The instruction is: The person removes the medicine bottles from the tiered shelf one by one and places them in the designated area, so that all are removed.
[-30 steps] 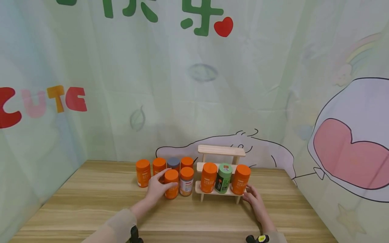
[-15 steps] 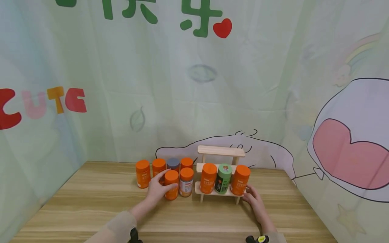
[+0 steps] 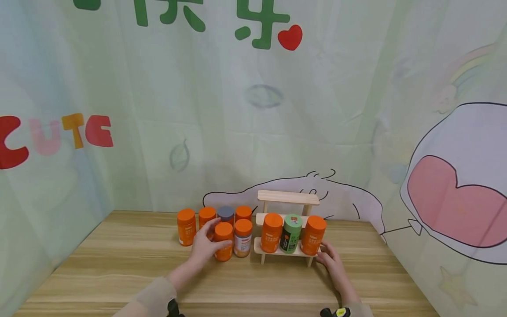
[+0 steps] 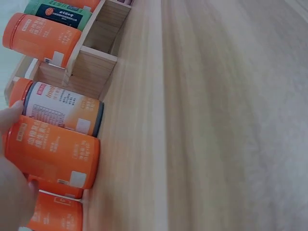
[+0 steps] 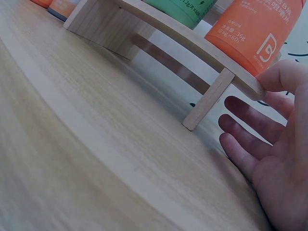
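My left hand point(image 3: 203, 246) grips an orange bottle point(image 3: 224, 248) standing on the table, thumb across its front and fingers behind. In the left wrist view, that orange bottle point(image 4: 53, 151) stands close beside a white-labelled bottle with an orange lid point(image 4: 62, 108). On the right, my right hand point(image 3: 332, 262) holds the end of the lower step of a wooden stepped stand point(image 3: 287, 197). Seen from the right wrist, thumb and index finger pinch the step's corner, while the other fingers point(image 5: 245, 154) hang loosely below. Two orange bottles point(image 3: 271, 233) point(image 3: 314, 235) flank a green bottle point(image 3: 291, 235) on that step.
Behind the gripped bottle stand more orange bottles point(image 3: 186, 226) point(image 3: 243, 212) and one with a grey-blue lid point(image 3: 225, 213). The stand's middle and top steps rise behind the lower one. A printed curtain point(image 3: 253, 132) hangs behind the wooden table point(image 3: 253, 286).
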The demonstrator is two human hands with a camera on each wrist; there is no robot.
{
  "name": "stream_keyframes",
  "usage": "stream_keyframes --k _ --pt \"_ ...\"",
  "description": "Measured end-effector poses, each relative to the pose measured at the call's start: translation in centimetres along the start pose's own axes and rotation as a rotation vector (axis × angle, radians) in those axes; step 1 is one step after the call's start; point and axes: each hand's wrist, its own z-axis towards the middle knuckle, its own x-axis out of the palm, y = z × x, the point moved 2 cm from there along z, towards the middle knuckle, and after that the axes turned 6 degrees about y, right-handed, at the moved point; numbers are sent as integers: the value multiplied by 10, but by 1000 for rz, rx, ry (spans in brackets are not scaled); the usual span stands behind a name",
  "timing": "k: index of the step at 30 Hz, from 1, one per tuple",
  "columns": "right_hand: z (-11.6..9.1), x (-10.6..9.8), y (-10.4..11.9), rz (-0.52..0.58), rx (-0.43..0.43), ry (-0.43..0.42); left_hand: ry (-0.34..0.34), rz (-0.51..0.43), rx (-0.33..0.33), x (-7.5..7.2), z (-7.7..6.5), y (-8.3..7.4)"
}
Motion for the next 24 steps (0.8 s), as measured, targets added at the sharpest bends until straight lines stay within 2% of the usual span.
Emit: stream_keyframes --k 7,14,18,24 --pt "0 0 0 7 3 2 56 -43 21 -6 1 -15" --pt "0 0 -1 12 -7 1 9 -121 71 -6 8 -32" --pt "0 0 -1 0 -18 2 1 -175 108 0 11 -44" --pt "0 0 0 4 -24 2 37 -207 146 16 14 -60"
